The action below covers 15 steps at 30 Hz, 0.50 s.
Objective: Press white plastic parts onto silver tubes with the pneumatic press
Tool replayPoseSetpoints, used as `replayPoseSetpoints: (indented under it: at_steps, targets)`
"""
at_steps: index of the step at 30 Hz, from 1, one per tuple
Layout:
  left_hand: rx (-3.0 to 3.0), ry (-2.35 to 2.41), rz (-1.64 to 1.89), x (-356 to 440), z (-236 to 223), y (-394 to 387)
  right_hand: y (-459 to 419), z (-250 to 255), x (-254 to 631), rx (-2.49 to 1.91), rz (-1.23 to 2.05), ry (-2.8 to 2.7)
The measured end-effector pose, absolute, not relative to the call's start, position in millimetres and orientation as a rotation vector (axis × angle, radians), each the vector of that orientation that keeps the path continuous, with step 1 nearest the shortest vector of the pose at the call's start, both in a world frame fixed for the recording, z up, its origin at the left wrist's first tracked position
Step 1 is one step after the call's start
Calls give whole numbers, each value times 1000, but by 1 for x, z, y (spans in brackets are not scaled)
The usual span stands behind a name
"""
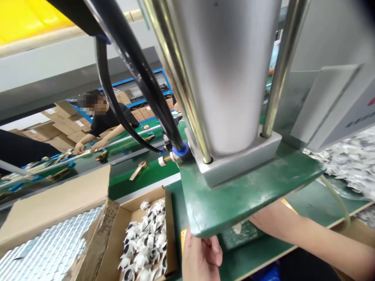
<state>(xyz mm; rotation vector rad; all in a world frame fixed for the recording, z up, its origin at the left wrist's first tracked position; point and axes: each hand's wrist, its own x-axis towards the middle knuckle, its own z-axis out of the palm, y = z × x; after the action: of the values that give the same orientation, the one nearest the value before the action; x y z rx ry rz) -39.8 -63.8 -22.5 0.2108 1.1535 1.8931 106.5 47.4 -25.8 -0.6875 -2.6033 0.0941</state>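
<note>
A pneumatic press fills the view: a big silver cylinder point(222, 78) on a green plate point(243, 195). My left hand point(200, 257) is at the plate's front edge, low in the middle, its fingers curled under beside a small yellow piece point(183, 235). What it holds, if anything, is hidden. My right forearm point(307, 238) comes in from the right and runs under the green plate. Only the wrist end of my right hand point(259, 220) shows, and the fingers are hidden beneath the plate.
A cardboard box point(171, 238) of small white-and-black parts stands left of the press, beside a box of shiny silver trays point(49, 249). Behind runs a green conveyor point(129, 187) carrying wooden pieces, with a co-worker point(108, 121) reaching onto it. Bagged parts point(351, 160) are heaped at right.
</note>
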Motion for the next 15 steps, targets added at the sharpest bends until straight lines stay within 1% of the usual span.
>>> replayPoseSetpoints:
  at_steps: [3,8,15]
  targets:
    - [213,1186,1882,-42,-26,-64,46,-26,107,-654,104,-2604]
    - [221,1208,1868,-45,-30,-68,50,-23,106,-595,244,-2607]
    - [266,1426,1768,-47,-38,-74,48,-38,109,-581,161,-2551]
